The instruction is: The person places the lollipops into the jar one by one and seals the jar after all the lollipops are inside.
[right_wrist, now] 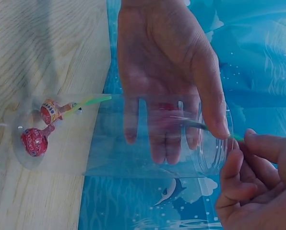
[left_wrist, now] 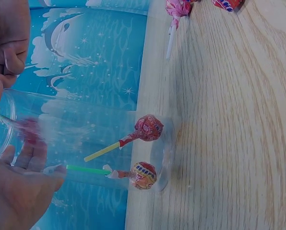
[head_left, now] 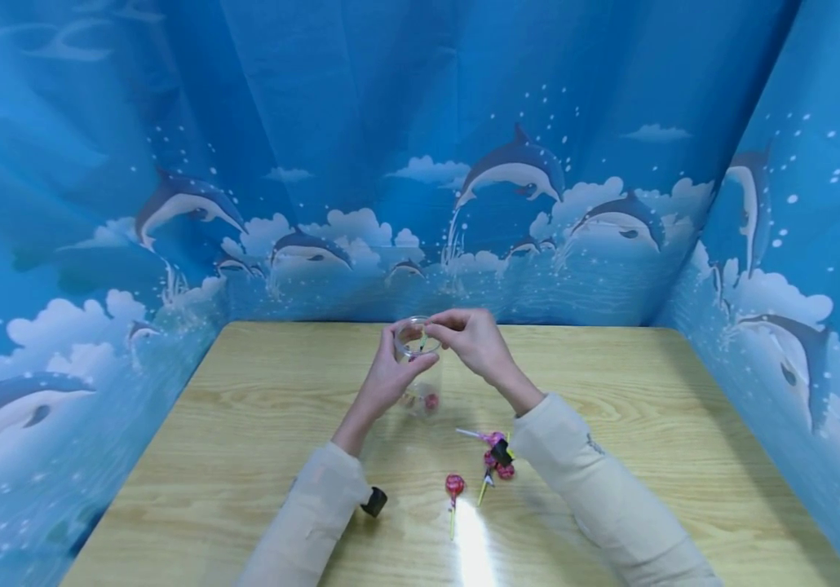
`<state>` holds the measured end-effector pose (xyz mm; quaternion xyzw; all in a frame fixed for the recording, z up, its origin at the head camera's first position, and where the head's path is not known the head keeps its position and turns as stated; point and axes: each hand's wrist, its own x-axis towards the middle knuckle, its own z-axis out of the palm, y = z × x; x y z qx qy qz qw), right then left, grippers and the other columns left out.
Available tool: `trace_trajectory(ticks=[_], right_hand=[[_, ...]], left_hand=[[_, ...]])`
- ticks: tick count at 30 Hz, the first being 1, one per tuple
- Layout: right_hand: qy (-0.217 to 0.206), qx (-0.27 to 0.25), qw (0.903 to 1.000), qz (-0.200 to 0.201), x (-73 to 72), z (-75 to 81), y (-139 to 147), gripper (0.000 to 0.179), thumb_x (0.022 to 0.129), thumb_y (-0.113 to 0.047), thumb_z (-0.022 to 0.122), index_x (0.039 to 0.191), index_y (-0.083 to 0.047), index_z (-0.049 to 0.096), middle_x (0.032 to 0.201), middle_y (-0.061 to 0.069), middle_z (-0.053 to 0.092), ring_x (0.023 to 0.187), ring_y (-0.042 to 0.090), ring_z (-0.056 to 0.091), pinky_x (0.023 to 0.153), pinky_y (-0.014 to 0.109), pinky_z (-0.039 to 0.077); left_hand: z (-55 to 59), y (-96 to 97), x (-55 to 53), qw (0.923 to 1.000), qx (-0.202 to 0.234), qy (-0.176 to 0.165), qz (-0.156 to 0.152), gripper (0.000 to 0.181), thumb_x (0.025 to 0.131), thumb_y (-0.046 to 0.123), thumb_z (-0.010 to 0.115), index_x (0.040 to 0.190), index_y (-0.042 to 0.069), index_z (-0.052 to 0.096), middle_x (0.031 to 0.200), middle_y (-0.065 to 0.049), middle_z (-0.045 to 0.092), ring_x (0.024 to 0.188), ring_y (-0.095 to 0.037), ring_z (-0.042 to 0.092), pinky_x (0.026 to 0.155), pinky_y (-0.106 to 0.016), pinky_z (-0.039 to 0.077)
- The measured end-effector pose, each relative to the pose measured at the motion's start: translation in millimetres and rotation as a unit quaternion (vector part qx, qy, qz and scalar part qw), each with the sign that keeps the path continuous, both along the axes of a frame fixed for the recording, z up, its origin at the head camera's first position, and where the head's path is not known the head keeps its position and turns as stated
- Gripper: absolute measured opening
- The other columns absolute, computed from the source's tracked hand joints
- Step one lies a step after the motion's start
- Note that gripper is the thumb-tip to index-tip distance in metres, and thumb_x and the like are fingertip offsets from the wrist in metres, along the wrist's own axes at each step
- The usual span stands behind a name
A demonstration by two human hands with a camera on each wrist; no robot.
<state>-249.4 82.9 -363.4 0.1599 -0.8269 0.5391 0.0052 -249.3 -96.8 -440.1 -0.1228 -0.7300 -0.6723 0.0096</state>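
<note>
A tall clear plastic jar (head_left: 431, 380) stands upright on the table, its round mouth uncovered. My left hand (head_left: 385, 377) grips it just under the rim, thumb on the near side and fingers around the back. At the mouth, my right hand (head_left: 480, 346) pinches the green stick of a lollipop (right_wrist: 167, 114). That lollipop hangs head down inside the jar's upper part, its red head blurred. At the jar's bottom lie two wrapped lollipops: a red one (left_wrist: 149, 128) with a yellow stick and an orange one (left_wrist: 143, 175) with a green stick.
On the wooden table (head_left: 244, 456), nearer me, lies a red lollipop (head_left: 454, 485) with a yellow stick. Beside my right sleeve is a small cluster of lollipops (head_left: 504, 470), partly covered by a black piece at that wrist. A blue dolphin curtain (head_left: 361, 163) encloses the back and sides.
</note>
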Motion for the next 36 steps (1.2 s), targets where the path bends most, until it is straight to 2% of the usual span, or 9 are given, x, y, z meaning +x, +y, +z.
trace_trajectory(ticks=[3,6,10,13,17,20,25,33,36], right_hand=[[-0.005,-0.005,1.0,0.002,-0.2,-0.8,2.7,0.022,0.101,-0.025,0.07,0.113,-0.01,0.078,0.105,0.005,0.077,0.089,0.03,0.067,0.063,0.033,0.049],[-0.004,-0.008,1.0,0.001,-0.4,-1.6,7.7,0.024,0.101,-0.027,0.069,0.115,-0.009,0.078,0.106,0.008,0.076,0.092,0.034,0.066,0.065,0.035,0.05],[0.012,-0.014,0.9998,-0.011,1.1,-3.5,18.2,0.025,0.102,-0.027,0.068,0.116,-0.008,0.077,0.104,0.01,0.075,0.089,0.029,0.064,0.069,0.037,0.051],[0.023,-0.028,0.9989,-0.029,4.0,-3.9,29.1,0.024,0.102,-0.025,0.068,0.115,-0.007,0.077,0.099,0.009,0.072,0.083,0.026,0.061,0.069,0.036,0.05],[0.013,-0.027,0.9989,-0.035,8.8,-1.6,43.8,0.024,0.102,-0.027,0.067,0.116,-0.009,0.076,0.098,0.008,0.07,0.08,0.026,0.058,0.066,0.034,0.05],[0.0,-0.011,0.9995,-0.03,11.7,-2.8,53.5,0.026,0.103,-0.028,0.066,0.119,-0.009,0.075,0.099,0.009,0.07,0.081,0.026,0.059,0.067,0.034,0.05],[-0.022,0.007,0.9991,-0.036,18.1,-13.2,69.9,0.028,0.104,-0.026,0.065,0.123,-0.007,0.073,0.107,0.01,0.071,0.087,0.025,0.061,0.07,0.034,0.052],[-0.067,0.03,0.9968,-0.03,28.2,-36.4,97.9,0.029,0.104,-0.022,0.065,0.126,-0.004,0.071,0.118,0.014,0.071,0.095,0.024,0.064,0.073,0.035,0.054],[-0.083,0.038,0.9954,-0.029,31.7,-45.4,107.5,0.031,0.103,-0.02,0.067,0.127,-0.003,0.07,0.118,0.015,0.071,0.097,0.026,0.065,0.072,0.034,0.054]], left_hand=[[0.1,0.5,-0.3,1.0,-0.002,0.0,0.0,0.073,0.092,0.033,0.079,0.148,0.016,0.035,0.147,-0.01,0.047,0.138,-0.03,0.045,0.103,-0.054,0.049],[0.3,0.7,-0.4,1.0,-0.001,0.008,0.0,0.074,0.092,0.03,0.08,0.148,0.014,0.035,0.148,-0.012,0.046,0.141,-0.033,0.042,0.111,-0.054,0.042],[0.5,0.9,-0.3,0.9999,0.002,0.014,-0.001,0.075,0.092,0.026,0.08,0.149,0.011,0.034,0.149,-0.016,0.045,0.141,-0.034,0.041,0.114,-0.057,0.037],[0.2,1.3,-0.7,0.9999,0.0,0.012,0.003,0.075,0.091,0.025,0.08,0.149,0.011,0.034,0.149,-0.014,0.047,0.14,-0.029,0.044,0.115,-0.055,0.037],[0.3,0.3,-1.5,0.9999,0.0,0.01,0.007,0.074,0.09,0.026,0.081,0.147,0.012,0.036,0.147,-0.01,0.049,0.14,-0.032,0.044,0.115,-0.053,0.037],[0.9,-0.6,-1.6,0.9999,0.002,0.012,0.006,0.073,0.091,0.024,0.081,0.147,0.012,0.036,0.148,-0.013,0.049,0.142,-0.036,0.042,0.116,-0.054,0.036],[1.1,-0.6,-1.2,0.9999,0.01,0.009,0.001,0.073,0.091,0.022,0.08,0.147,0.011,0.036,0.15,-0.018,0.046,0.142,-0.034,0.042,0.116,-0.055,0.035],[0.9,0.0,0.4,0.9999,-0.004,0.001,0.009,0.072,0.091,0.027,0.081,0.147,0.016,0.037,0.148,-0.008,0.05,0.139,-0.025,0.046,0.116,-0.052,0.036],[0.2,0.1,0.5,0.9999,-0.006,0.003,0.008,0.072,0.091,0.028,0.081,0.147,0.016,0.037,0.15,-0.012,0.049,0.139,-0.025,0.045,0.117,-0.054,0.035]])
